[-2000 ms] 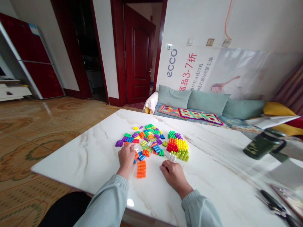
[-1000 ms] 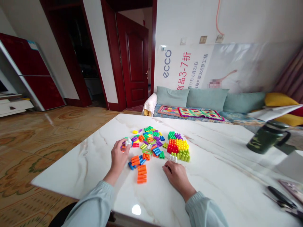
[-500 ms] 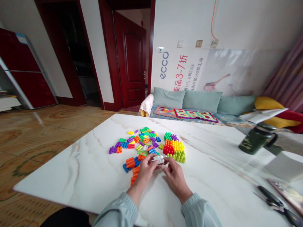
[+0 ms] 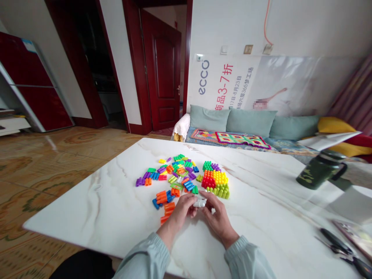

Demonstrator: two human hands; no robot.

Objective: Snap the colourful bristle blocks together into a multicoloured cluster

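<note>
Between my two hands is a small white plastic building piece [image 4: 200, 203] with rounded ends. My left hand [image 4: 185, 208] pinches it from the left. The fingers of my right hand [image 4: 215, 212] close on its right end. Just beyond my hands lies a loose heap of coloured plastic pieces [image 4: 177, 170], in orange, blue, green and purple. Beside my left hand sit some orange pieces [image 4: 168, 211], partly covered by it. Past my right hand, pieces are grouped by colour: red [image 4: 208, 180], yellow [image 4: 221, 177], lime green [image 4: 222, 191], green and purple.
The white marbled table [image 4: 95, 209] carries everything. At its right stand a dark green camouflage mug [image 4: 318, 170] and, nearer, a black-handled tool [image 4: 338, 242]. A sofa with pale green cushions [image 4: 251, 124] lies behind the table, a red door [image 4: 162, 69] beyond.
Both hands have come slightly lower and nearer, and the right fingers now cover more of the white piece. The whole view has shifted a little.
</note>
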